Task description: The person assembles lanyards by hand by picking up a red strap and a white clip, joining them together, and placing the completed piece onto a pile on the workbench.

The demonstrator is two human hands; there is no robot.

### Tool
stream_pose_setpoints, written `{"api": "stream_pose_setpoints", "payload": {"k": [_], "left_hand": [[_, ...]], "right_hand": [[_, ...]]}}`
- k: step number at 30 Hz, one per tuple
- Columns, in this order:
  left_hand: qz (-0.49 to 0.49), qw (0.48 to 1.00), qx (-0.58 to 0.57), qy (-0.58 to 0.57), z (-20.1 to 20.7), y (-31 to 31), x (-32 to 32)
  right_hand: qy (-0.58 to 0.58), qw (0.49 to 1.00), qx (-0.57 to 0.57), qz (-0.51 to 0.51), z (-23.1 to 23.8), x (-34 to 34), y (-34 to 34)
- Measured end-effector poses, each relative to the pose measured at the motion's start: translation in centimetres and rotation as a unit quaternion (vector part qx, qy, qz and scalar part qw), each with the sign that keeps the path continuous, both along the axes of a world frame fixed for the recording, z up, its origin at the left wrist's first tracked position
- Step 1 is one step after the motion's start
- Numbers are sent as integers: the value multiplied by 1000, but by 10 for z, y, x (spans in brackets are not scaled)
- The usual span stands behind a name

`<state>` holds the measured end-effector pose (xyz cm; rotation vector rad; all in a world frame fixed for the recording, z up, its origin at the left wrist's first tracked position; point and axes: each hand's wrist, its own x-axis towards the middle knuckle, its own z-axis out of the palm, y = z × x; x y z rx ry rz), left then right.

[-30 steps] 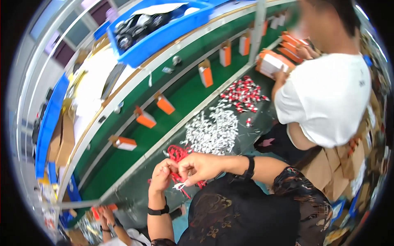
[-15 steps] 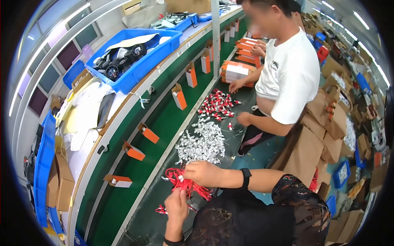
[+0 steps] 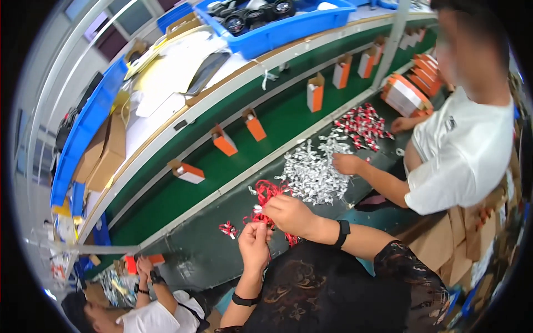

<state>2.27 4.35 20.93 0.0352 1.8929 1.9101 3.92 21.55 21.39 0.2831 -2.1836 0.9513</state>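
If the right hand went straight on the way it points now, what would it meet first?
The right hand would likely meet the red cords first, though depth is unclear and it might pass above them.

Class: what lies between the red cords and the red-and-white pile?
In the head view, a heap of white pieces, with a co-worker's hand at its edge.

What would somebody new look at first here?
Probably the white heap of small pieces on the dark worktop, with a red-and-white heap beyond it. Bright red cords lie near the person's left hand and right hand. Orange-and-white boxes line the green belt alongside.
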Motion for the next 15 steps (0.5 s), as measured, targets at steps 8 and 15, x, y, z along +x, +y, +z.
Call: {"api": "stream_pose_setpoints", "payload": {"k": [8, 15], "left_hand": [[-93, 991, -67, -65, 15, -45, 10], [109, 952, 189, -214, 8, -10, 16]], "right_hand": [[-409, 649, -315, 558, -16, 12, 6], [-227, 886, -357, 190, 6, 0, -23]]}}
